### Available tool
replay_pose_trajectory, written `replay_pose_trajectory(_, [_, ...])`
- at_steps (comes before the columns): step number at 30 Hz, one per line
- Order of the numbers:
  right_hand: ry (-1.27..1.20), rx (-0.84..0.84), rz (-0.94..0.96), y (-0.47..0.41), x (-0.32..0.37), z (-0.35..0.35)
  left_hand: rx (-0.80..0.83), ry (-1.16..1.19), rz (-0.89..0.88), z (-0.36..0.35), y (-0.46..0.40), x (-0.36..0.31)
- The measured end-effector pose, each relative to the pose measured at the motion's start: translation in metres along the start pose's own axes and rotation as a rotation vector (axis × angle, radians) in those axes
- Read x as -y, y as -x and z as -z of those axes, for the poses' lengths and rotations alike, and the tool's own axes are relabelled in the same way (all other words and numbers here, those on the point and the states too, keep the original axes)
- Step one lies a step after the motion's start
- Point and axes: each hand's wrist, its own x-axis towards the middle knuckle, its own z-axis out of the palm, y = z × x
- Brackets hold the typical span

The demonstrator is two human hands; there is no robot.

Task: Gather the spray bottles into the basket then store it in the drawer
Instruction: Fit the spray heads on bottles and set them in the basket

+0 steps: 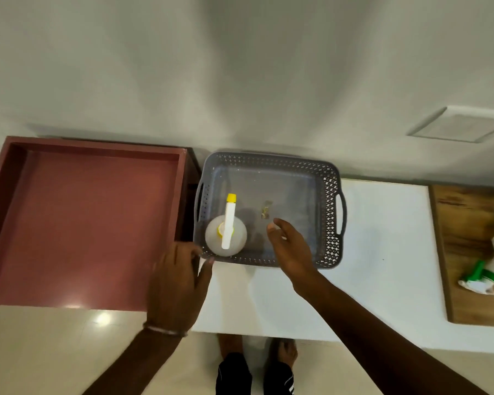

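A grey perforated basket sits on the white counter against the wall. Inside it, at the near left corner, stands a clear spray bottle with a white and yellow sprayer. A second spray bottle with a green trigger lies at the far right on a wooden board, blurred. My left hand rests at the basket's near left corner, fingers touching its rim. My right hand hovers over the basket's near side, fingers apart and holding nothing. The open reddish-brown drawer lies to the left of the basket.
A wooden board covers the counter's right end. A white wall plate is on the wall above it. My feet stand on the glossy floor below the counter edge.
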Motion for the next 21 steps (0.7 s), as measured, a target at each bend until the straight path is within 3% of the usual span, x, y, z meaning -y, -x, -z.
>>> replay_pose_trajectory(6, [0.108,-0.062,0.071,0.023,-0.002,0.062,0.171,0.069,-0.035,-0.031,0.053,-0.04])
replay_pose_trajectory(11, [0.134,-0.128,0.093,0.035,-0.019,0.136,0.286,0.096,-0.12,-0.071,0.048,-0.108])
replay_pose_trajectory(21, [0.137,-0.38,0.113,0.036,-0.102,0.334,0.42,0.197,-0.352,-0.197,0.006,-0.302])
